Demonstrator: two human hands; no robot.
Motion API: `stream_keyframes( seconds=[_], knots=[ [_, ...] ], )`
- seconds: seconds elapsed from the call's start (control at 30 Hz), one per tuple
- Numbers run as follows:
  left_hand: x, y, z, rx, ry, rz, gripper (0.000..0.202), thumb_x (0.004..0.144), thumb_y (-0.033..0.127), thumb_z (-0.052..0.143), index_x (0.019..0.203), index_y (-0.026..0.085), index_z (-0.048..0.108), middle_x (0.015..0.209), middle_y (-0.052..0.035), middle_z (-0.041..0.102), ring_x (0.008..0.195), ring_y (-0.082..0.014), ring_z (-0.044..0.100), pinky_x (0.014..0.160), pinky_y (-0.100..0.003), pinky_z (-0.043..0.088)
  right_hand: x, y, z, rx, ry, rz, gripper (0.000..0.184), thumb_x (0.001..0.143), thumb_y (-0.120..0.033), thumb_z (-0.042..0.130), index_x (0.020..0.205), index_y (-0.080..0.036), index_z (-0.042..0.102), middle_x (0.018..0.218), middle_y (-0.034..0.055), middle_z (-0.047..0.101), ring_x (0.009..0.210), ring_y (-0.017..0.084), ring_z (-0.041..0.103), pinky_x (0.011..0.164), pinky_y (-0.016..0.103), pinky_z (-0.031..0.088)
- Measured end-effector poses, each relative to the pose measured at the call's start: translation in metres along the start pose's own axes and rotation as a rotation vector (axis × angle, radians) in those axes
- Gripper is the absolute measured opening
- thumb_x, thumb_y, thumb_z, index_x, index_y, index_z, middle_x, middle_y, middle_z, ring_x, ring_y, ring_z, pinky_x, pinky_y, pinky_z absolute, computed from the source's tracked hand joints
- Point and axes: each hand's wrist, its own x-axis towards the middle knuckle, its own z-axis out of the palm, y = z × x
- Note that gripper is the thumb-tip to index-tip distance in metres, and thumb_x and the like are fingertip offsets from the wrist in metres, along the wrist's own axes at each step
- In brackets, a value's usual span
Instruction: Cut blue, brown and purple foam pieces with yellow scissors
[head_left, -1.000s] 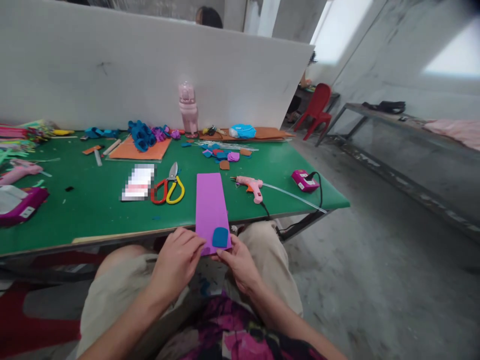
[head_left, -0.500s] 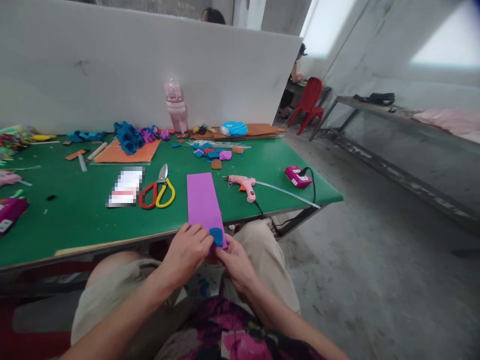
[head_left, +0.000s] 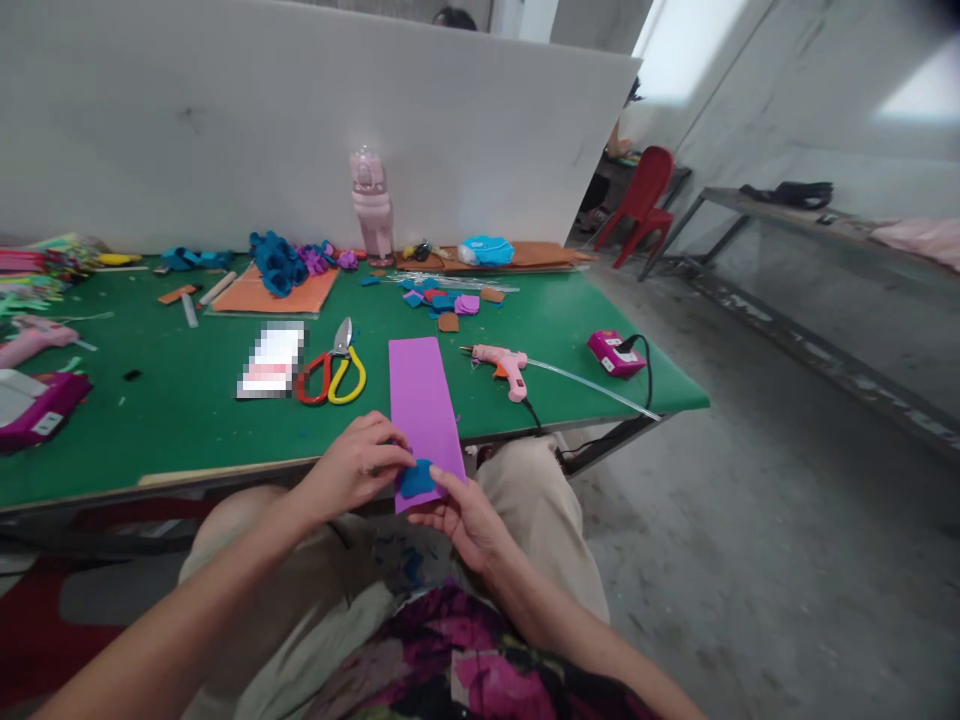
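A long purple sheet, foam or felt by its look, reaches from the green table over its front edge toward my lap. On its near end lies a small blue piece with a rounded outline. My right hand grips that end, thumb on top by the blue piece and fingers underneath. From the left, my left hand has its thumb and fingertips together at the blue piece's upper left edge. Scissors with one red and one yellow handle lie left of the sheet. To its right rests a pink glue gun with a clear glue stick.
Small blue, purple and brown cut pieces lie behind the sheet. A pink bottle stands against the white board. A magenta power box sits near the right edge of the green table. A red chair is farther back.
My left hand's fingers have drawn back to the left edge of the blue piece, showing more of it. The blue piece sits farther left on the sheet. The whole view has shifted slightly.
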Motion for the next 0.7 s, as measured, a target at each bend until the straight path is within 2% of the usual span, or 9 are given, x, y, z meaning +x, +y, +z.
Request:
stream_keyframes(
  seconds=[0.13,0.3,0.4,0.53,0.6,0.7],
  knots=[
    [-0.008,0.006,0.009,-0.031,0.088,-0.059,0.019,0.084,0.015,0.052,0.089,0.022,0.069,0.086,-0.0042,0.064,0.083,-0.0162,0.05,0.074,-0.029,0.042,0.001,-0.001,0.002,0.029,0.037,0.001,0.033,0.075,-0.042,0.063,0.089,-0.013,0.066,0.073,0.0047,0.07,0.06,0.015,0.063,0.056,0.028,0.054],
    [-0.013,0.0,0.013,-0.055,0.088,-0.024,0.018,0.084,0.017,0.053,0.089,0.023,0.069,0.091,-0.0046,0.064,0.086,-0.0166,0.05,0.076,-0.03,0.041,-0.002,-0.001,0.002,0.03,0.045,0.054,0.037,0.074,-0.043,0.065,0.09,-0.01,0.066,0.074,0.0071,0.071,0.061,0.016,0.065,0.058,0.028,0.055],
    [-0.014,-0.002,0.013,-0.052,0.083,-0.021,0.018,0.084,0.016,0.053,0.089,0.023,0.069,0.092,-0.0048,0.064,0.088,-0.0167,0.05,0.078,-0.031,0.041,-0.004,0.004,0.004,-0.026,0.049,0.044,0.038,0.068,-0.042,0.071,0.087,-0.009,0.066,0.065,0.0064,0.069,0.056,0.015,0.064,0.056,0.025,0.054],
    [-0.014,0.003,0.008,-0.069,0.068,-0.038,0.023,0.083,0.012,0.049,0.09,0.023,0.068,0.092,-0.0043,0.065,0.089,-0.017,0.051,0.08,-0.032,0.041,-0.002,0.005,0.008,-0.143,0.149,-0.005,0.04,0.057,-0.033,0.08,0.084,-0.008,0.066,0.06,0.0039,0.067,0.049,0.012,0.06,0.051,0.022,0.052],
    [-0.017,0.008,0.006,-0.122,0.12,-0.135,0.026,0.082,0.01,0.046,0.092,0.022,0.067,0.095,-0.0049,0.065,0.09,-0.0171,0.053,0.081,-0.033,0.042,-0.001,0.005,0.007,-0.163,0.185,-0.005,0.038,0.055,-0.032,0.081,0.08,-0.007,0.066,0.058,0.0036,0.066,0.048,0.011,0.06,0.05,0.021,0.051],
    [-0.024,0.016,0.006,-0.261,0.237,-0.476,0.018,0.082,0.018,0.046,0.092,0.018,0.061,0.086,-0.004,0.063,0.078,-0.0153,0.056,0.071,-0.028,0.046,0.0,0.004,0.006,-0.145,0.212,0.001,0.036,0.054,-0.031,0.081,0.077,-0.009,0.065,0.057,0.0015,0.064,0.046,0.009,0.057,0.048,0.02,0.05]
  ],
)
